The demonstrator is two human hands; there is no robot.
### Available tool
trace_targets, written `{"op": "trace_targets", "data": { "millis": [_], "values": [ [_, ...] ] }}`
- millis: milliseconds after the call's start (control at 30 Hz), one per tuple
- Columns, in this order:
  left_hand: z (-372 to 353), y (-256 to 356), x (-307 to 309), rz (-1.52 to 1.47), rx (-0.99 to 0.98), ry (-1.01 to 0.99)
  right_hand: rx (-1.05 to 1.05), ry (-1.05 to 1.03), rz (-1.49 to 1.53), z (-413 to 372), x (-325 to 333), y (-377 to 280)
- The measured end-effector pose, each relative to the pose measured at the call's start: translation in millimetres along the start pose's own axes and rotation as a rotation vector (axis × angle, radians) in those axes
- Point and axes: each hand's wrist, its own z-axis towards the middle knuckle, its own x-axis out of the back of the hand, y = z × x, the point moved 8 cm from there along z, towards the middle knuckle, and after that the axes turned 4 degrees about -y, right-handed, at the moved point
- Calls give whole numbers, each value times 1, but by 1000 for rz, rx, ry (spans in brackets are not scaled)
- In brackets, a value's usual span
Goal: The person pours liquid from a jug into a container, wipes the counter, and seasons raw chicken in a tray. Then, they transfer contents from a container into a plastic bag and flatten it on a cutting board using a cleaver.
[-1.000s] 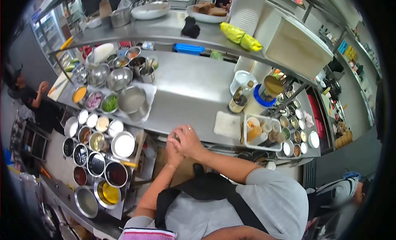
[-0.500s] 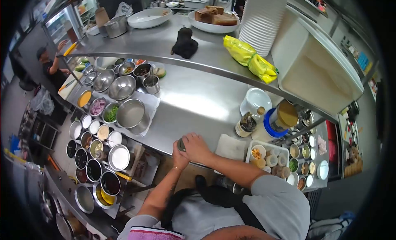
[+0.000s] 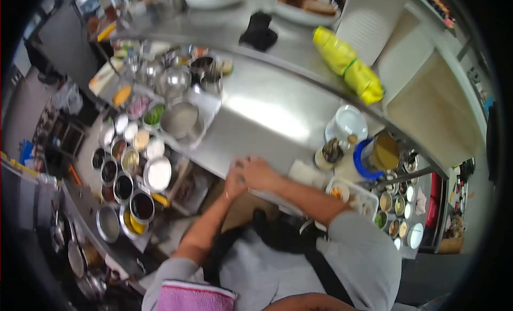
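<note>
My left hand [image 3: 235, 180] and my right hand [image 3: 259, 173] are pressed together over the front edge of the steel counter [image 3: 256, 116]. Their fingers are closed around a small dark green, rounded thing [image 3: 240, 179]. Only slivers of it show between the fingers, and blur hides its kind. To the right of my hands lies a folded whitish cloth [image 3: 309, 173]. Beyond the cloth stands a bottle with dark contents [image 3: 327, 155].
Steel bowls and a large pot [image 3: 181, 120] crowd the left, above several sauce containers [image 3: 157, 173]. At right are a white tub [image 3: 368, 201] and a blue-rimmed container [image 3: 366, 160]. An overhead shelf [image 3: 214, 30] carries a yellow packet [image 3: 347, 65] and a black cloth [image 3: 260, 30].
The camera view has tilted and shifted, with more blur. My hands remain joined, but cover more of the dark green thing. A person at far left is no longer visible.
</note>
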Motion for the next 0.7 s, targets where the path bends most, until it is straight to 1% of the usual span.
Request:
{"op": "trace_targets", "data": {
  "millis": [33, 67, 100, 167, 200, 233, 267, 300, 333, 367, 400, 467, 500, 533, 567, 600, 633, 700],
  "values": [
    [3, 13, 4, -7, 54, 49, 30, 54, -31, 0, 1, -3],
    [4, 18, 3, -38, 109, 15, 25, -8, 21, 10, -23, 6],
    [-3, -9, -2, 6, 117, 68, 56, -69, 90, 17, -26, 9],
    [-2, -9, -2, 8, 206, 24, 128, -168, 155, 22, 2, 5],
    [-2, -12, -5, -84, 247, 2, 193, -59, 221, 26, 10, 12],
    [-3, 1, 0, -96, 284, 13, 254, 52, 286, 23, 19, 18],
    [1, 21, 5, -125, 318, 13, 189, 97, 461, 17, 38, 26],
    [2, 28, 9, -152, 345, 12, 118, 148, 630, 14, 57, 38],
    [-5, 17, 7, -158, 365, 20, 37, 194, 678, 11, 60, 56],
    [-14, 13, 11, -55, 275, 103, -50, 241, 725, 5, 59, 73],
    [-22, 14, 16, 50, 181, 185, -51, 224, 732, -3, 44, 81],
    [-56, 21, 26, 90, 190, 177, -428, 414, 1283, -29, -18, 132],
    [-77, 26, 32, 134, 189, 162, -435, 405, 1284, -35, -42, 136],
    [-100, 21, 37, 128, 199, 158, -487, 531, 1271, -48, -62, 144],
    [-130, 5, 35, 110, 282, 96, -541, 653, 1256, -63, -84, 149],
    [-155, -14, 33, 93, 363, 35, -578, 713, 1151, -73, -104, 153],
    [-174, -29, 37, 91, 375, 34, -583, 703, 1155, -77, -118, 154],
    [-223, -76, 45, 87, 667, -17, -656, 624, 616, -90, -127, 143]
  ]
}}
